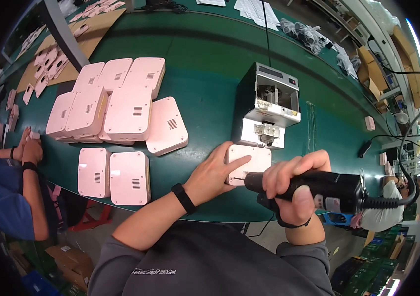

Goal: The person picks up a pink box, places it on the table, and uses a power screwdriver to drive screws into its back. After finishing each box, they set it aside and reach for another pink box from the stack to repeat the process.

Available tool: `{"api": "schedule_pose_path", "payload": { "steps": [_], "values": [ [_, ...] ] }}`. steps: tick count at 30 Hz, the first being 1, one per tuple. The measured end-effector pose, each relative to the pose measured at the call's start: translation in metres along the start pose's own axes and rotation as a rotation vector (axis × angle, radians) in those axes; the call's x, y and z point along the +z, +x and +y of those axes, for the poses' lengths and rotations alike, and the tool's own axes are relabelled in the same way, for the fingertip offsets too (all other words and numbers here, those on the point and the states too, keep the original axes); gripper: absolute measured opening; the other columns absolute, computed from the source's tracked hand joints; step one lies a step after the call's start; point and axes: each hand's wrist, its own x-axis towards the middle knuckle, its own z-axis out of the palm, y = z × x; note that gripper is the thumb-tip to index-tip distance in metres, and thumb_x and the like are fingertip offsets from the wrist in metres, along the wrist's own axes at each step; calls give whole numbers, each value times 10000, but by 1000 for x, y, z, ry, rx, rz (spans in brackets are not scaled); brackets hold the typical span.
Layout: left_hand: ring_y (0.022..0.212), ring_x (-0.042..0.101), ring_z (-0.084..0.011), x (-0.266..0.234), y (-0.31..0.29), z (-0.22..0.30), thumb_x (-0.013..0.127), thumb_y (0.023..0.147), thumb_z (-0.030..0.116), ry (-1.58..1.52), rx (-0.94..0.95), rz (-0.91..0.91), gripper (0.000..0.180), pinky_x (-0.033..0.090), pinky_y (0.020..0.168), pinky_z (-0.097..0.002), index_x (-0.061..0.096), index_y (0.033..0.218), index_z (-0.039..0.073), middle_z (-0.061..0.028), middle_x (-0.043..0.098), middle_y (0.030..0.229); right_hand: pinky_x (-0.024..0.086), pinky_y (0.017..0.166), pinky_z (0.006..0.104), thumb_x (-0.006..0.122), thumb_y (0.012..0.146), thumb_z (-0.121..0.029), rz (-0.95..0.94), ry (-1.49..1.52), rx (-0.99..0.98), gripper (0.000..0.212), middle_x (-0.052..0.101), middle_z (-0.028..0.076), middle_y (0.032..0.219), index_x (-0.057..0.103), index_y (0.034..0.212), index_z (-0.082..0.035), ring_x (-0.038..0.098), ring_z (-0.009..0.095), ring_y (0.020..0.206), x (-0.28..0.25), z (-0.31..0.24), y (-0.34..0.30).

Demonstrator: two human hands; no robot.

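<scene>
A pale pink plastic case (262, 154) with rounded corners and a vent grille lies flat on the green table just in front of me. My left hand (212, 172) grips its left side, thumb and fingers spread over its edge and top. My right hand (296, 182) is wrapped round a black corded electric screwdriver (331, 190), held nearly level. The bit points left and meets the case near its lower left corner hole; whether a screw sits there is hidden. Right behind the case stands a black and silver screw feeder (269, 106).
Several pink cases (128, 111) are stacked at the left, with two more pink cases (130, 177) near the front edge. Pink parts lie on cardboard (72, 42) at the far left. A person in blue (10, 192) works at the left. The screwdriver's cord (407, 170) runs up at the right.
</scene>
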Motion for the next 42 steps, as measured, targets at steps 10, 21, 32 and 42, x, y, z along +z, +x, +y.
{"api": "schedule_pose_path", "payload": {
  "steps": [10, 21, 32, 42],
  "values": [
    [1237, 489, -380, 6, -2, -4, 847, 600, 77, 4, -1, 10, 821, 507, 968, -411, 547, 1349, 229, -204, 398, 1365, 474, 577, 336, 699, 871, -318, -84, -135, 83, 426, 531, 63, 728, 364, 1017, -98, 525, 167, 563, 5, 17, -10],
    [1230, 492, -382, 8, -3, -5, 827, 606, 65, 11, 2, 56, 789, 510, 961, -411, 563, 1335, 208, -205, 405, 1354, 472, 566, 334, 687, 879, -294, -75, -103, 52, 401, 528, 64, 723, 364, 1011, -96, 523, 169, 555, 7, 27, -15],
    [1181, 585, -320, -56, -56, 32, 792, 788, 186, -471, -278, -49, 633, 493, 995, -369, 534, 1358, 94, -193, 520, 1332, 419, 488, 297, 521, 971, -319, 216, 223, -381, 264, 501, 36, 695, 443, 1039, -76, 445, 126, 480, -54, -55, -17],
    [1230, 532, -328, -90, 49, -7, 427, 1000, 532, -1612, -748, 232, 661, 479, 1043, -446, 311, 1462, 74, -168, 465, 1403, 464, 515, 312, 535, 919, -85, 569, -157, -166, 159, 504, 69, 659, 430, 1033, -46, 487, 155, 494, -92, 5, -76]
  ]
}}
